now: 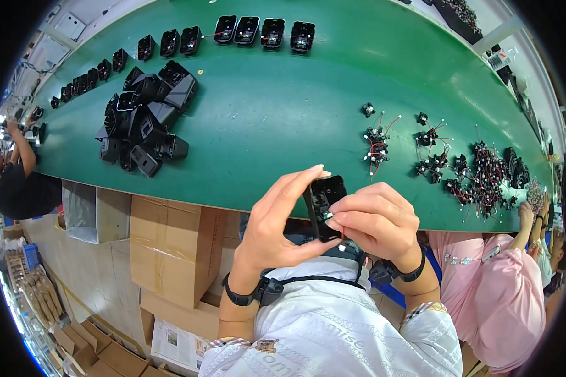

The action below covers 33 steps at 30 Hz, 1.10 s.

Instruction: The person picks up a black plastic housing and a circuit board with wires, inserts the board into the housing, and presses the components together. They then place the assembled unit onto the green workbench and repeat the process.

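While the left hand [271, 229] clasps a black casing [321, 200] (by its ends), right hand [382, 221] pinched narrow at its open face

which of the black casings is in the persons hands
The open casing held up by the left hand, with the right hand at its open face; the casings in the heap and back row rest on the green table.

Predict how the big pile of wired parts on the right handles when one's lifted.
The pile will probably snag, since its red wires cross and overlap. The wires look floppy, given their loose curls. Each piece is likely light, being smaller than the black cases.
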{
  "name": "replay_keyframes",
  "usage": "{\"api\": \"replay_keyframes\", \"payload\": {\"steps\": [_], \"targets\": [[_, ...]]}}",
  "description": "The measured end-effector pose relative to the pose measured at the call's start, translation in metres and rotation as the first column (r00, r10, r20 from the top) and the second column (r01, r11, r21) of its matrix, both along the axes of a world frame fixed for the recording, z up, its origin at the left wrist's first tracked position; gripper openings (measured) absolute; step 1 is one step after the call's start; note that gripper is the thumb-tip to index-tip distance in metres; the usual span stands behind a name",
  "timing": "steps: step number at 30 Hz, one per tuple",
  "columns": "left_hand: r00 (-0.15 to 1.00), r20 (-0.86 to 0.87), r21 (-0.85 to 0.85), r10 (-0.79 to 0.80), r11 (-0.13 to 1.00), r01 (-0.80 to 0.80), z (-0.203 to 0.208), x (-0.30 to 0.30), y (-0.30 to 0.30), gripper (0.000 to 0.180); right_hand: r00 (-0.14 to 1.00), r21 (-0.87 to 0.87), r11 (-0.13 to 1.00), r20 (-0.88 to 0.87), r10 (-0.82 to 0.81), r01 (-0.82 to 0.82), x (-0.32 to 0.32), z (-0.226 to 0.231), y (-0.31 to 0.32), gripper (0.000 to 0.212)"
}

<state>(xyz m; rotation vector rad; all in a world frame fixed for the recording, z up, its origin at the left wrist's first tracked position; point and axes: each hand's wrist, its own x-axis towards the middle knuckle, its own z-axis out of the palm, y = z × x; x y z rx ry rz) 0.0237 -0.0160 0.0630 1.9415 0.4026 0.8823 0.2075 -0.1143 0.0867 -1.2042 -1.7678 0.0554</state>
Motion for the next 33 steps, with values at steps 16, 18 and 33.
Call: {"api": "replay_keyframes", "payload": {"steps": [16, 18, 33], "targets": [[0.995, -0.093, -0.018, -0.026, 1.0, 0.024, -0.003, -0.004, 0.009, 0.086, 0.976, -0.152, 0.978, 0.143, 0.163, -0.141, 0.013, 0.014, 0.002, 0.026], [0.996, -0.09, -0.026, -0.012, 1.0, 0.009, -0.002, -0.003, 0.007, 0.085, 0.981, -0.163, 0.975, 0.098, 0.167, -0.15, 0.012, 0.008, 0.004, 0.025], [0.998, 0.049, 0.029, 0.049, 0.998, -0.051, -0.023, 0.013, 0.013, 0.083, 0.995, -0.336, 0.937, -0.029, 0.091, -0.096, 0.019, 0.018, 0.018, 0.072]]}}
